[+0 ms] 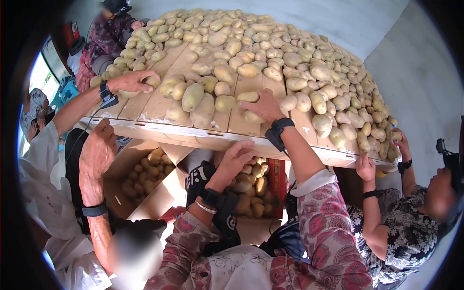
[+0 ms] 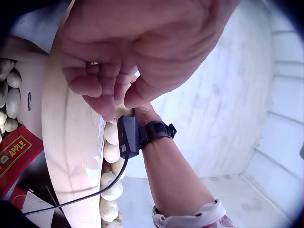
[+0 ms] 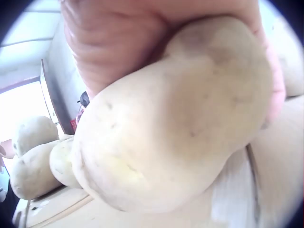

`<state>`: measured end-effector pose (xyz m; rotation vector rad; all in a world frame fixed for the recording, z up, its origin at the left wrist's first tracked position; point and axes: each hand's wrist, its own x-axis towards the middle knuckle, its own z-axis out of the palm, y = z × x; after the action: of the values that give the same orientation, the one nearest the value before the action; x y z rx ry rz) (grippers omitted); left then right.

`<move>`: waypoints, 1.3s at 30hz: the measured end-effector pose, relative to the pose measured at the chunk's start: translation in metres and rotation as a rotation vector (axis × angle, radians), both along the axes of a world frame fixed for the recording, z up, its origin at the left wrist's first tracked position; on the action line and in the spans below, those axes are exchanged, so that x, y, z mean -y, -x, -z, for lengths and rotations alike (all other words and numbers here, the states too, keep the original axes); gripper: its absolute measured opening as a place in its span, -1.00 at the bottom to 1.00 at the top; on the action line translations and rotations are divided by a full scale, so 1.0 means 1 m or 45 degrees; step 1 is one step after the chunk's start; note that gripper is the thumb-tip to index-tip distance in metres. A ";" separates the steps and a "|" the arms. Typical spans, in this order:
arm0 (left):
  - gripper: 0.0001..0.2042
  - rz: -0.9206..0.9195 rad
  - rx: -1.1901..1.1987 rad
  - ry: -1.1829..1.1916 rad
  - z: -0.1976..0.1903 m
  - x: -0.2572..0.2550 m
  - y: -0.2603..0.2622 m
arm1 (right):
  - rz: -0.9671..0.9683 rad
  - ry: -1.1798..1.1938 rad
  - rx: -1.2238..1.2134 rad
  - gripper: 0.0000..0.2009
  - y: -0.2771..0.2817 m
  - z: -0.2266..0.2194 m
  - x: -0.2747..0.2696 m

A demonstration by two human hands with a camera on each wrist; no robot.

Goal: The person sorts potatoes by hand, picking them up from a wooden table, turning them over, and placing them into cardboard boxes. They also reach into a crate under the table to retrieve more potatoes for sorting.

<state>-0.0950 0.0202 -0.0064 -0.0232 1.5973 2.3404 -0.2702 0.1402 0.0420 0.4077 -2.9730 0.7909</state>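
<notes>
My right hand (image 1: 266, 105) is over the near part of the table, its fingers curled round a pale yellow potato (image 3: 171, 128) that fills much of the right wrist view. In the head view, a potato (image 1: 248, 96) shows at its fingertips and another (image 1: 252, 117) under the palm. My left hand (image 1: 235, 162) hovers by the table's front edge with loosely bent fingers. Nothing shows in it in the left wrist view, where its palm and fingers (image 2: 109, 85) hang near the wooden edge. A cluster of larger potatoes (image 1: 193, 96) lies left of my right hand.
Potatoes cover the slatted table (image 1: 159, 99) toward the back and right. Below its edge (image 1: 193, 137) stand an open carton (image 1: 121, 193) and a red box (image 1: 279, 186), both holding potatoes. A person's hand (image 1: 133, 82) reaches in from the left; another person's hand (image 1: 366, 166) is at right.
</notes>
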 end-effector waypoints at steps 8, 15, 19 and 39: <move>-0.39 0.059 -0.077 -0.178 -0.005 -0.024 -0.001 | -0.074 -0.023 0.150 -0.26 -0.040 -0.006 -0.020; -0.29 0.247 0.055 -0.181 -0.006 -0.031 0.007 | 0.120 0.403 -0.020 -0.39 -0.060 -0.018 -0.087; -0.22 0.383 0.049 -0.353 -0.001 -0.049 0.011 | 0.202 0.178 -0.442 -0.37 -0.071 0.013 -0.119; -0.27 0.285 -0.372 0.107 -0.001 -0.098 0.016 | 0.319 0.284 -0.061 -0.34 -0.080 0.018 -0.114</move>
<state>-0.1105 0.1183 -0.0055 0.4749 1.7263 2.1781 -0.1904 0.2542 0.0236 0.0414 -2.7734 1.0478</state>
